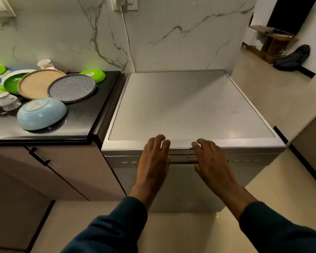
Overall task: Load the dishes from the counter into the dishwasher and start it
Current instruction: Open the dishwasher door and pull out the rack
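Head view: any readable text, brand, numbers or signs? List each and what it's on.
Nothing can be read for certain.
Dishwasher front panel: a small dark brand mark between the hands, too blurred to read.
Same panel: short light dashes on the left and dark marks on the right, only indicator strokes, no legible characters.
Blue bowl, lying upside down: a faint pattern on its base, no legible text.
White cup: reddish print, blurred.

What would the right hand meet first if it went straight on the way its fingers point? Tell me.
The right hand points up and away over the front edge of the dishwasher. Going straight on, it would slide across the bare grey top and probably meet the marble wall behind it first; depth is hard to judge.
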